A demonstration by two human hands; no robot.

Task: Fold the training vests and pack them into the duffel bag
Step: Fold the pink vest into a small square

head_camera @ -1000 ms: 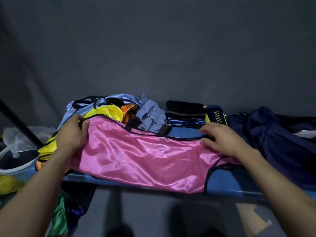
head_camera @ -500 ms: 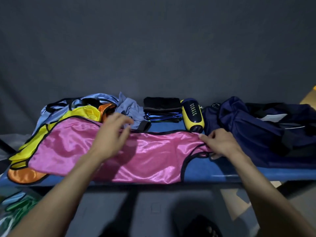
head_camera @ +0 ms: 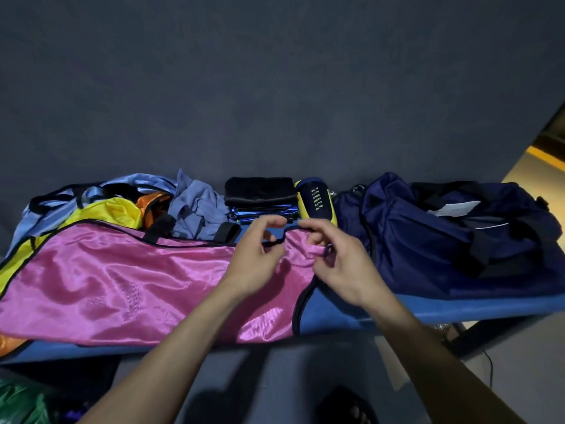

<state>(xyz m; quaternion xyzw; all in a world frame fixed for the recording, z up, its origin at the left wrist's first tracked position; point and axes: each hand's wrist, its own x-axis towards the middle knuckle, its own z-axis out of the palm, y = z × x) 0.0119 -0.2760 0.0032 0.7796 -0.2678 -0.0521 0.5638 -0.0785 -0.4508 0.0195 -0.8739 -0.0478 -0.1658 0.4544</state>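
- Two hands meet at the right end of the pink vest (head_camera: 122, 280), at the end nearest the bag (head_camera: 452, 240).
- The left hand (head_camera: 256, 258) has curled fingers that pinch the black edge of the shoulder strap.
- The right hand (head_camera: 339, 258) pinches the pink cloth next to it, thumb on top.
- I think they hold the straps together so the vest can fold neatly.
- The pink vest lies flat and long on the blue bench (head_camera: 351, 316), left of the bag, so it is easy to fold.
- More vests (head_camera: 101, 209), yellow, orange and light blue, sit in a heap behind the pink vest, not yet folded.
- The bag sits on the bench to the right, near enough to pack.
- A yellow shoe (head_camera: 316, 203) and some dark folded cloth (head_camera: 260, 191) lie just left of the bag.
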